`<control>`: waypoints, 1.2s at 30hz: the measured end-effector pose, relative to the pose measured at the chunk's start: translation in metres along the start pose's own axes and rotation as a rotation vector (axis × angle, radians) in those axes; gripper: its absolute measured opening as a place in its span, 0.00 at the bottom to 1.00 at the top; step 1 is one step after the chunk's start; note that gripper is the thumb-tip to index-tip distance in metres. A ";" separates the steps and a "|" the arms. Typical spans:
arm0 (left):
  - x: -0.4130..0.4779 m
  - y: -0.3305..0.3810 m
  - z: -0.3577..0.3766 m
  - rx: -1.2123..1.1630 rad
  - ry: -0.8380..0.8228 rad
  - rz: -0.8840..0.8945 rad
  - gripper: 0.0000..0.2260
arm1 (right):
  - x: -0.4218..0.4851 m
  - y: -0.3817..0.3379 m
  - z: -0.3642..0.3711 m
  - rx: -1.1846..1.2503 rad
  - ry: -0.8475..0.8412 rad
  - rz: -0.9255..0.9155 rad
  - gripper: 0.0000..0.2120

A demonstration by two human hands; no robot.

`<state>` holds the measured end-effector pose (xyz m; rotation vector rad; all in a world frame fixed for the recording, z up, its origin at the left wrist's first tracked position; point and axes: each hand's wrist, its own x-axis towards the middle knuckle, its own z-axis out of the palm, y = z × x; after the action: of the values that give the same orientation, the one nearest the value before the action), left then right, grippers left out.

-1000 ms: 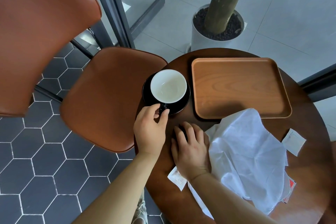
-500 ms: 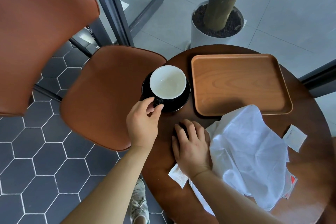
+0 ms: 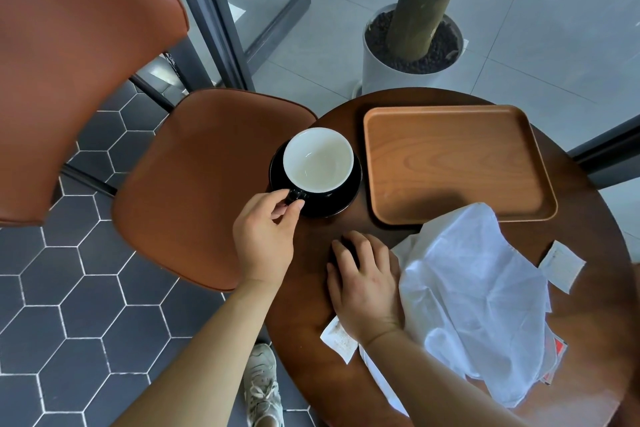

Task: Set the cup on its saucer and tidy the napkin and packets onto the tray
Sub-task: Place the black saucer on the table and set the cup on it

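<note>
Head view: one glossy cup (image 3: 318,159), white inside, sits on one round black saucer (image 3: 348,196) at frame centre. The left hand (image 3: 265,239) pinches its handle; the right hand (image 3: 363,284) lies flat, empty, on the round wooden tabletop (image 3: 595,322). One rectangular wooden tray (image 3: 453,159), one crumpled white napkin (image 3: 474,295), three paper packets visible.

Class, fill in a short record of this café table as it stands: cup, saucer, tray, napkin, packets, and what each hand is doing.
cup: white inside, black outside, empty, sitting on the saucer
saucer: black, left of the tray
tray: wooden, nothing on it
napkin: white, crumpled on the table, one corner overlapping the tray's near edge
packets: one right of the napkin, one under the right wrist, a red-printed one partly under the napkin
left hand: pinching the cup handle
right hand: flat on the table beside the napkin
</note>
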<state>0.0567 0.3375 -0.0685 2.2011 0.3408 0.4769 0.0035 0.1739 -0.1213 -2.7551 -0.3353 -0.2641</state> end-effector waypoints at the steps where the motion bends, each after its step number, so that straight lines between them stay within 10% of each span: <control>1: 0.000 -0.001 0.000 0.002 0.000 0.001 0.09 | 0.000 0.000 0.000 0.002 -0.001 -0.001 0.15; 36: 0.004 -0.003 -0.008 0.005 -0.015 0.022 0.10 | -0.001 0.002 0.004 0.002 0.009 -0.006 0.14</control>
<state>0.0560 0.3467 -0.0653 2.2139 0.3108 0.4719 0.0033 0.1735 -0.1259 -2.7503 -0.3421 -0.2771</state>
